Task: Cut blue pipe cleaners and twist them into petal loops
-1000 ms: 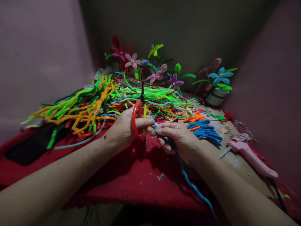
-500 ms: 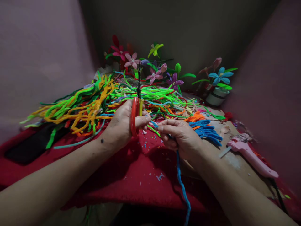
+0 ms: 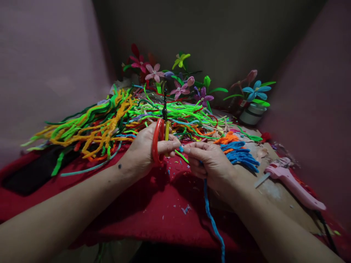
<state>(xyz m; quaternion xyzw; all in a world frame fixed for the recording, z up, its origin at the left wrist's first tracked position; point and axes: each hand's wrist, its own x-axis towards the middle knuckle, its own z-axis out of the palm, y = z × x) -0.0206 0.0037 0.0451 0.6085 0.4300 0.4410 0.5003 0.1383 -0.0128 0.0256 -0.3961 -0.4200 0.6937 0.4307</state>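
Fuzzy blue craft strand (image 3: 210, 215) and red-handled scissors (image 3: 164, 114) with dark blades, both in the hands (image 3: 211, 157).
The strand's short tip shows between the fingertips; its long, slightly wavy tail hangs near and right, leaving view. The scissors, left of the tip, point far, a yellow part beside the red loop.

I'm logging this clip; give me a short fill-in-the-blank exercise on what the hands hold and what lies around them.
1. The left hand holds a pair of ____ with its blades pointing away from the person.
2. The strand hanging below the right hand is ____ in colour.
3. The glue gun at the right has a ____ body.
4. The cloth beneath the hands is ____.

Missing words: scissors; blue; pink; red.
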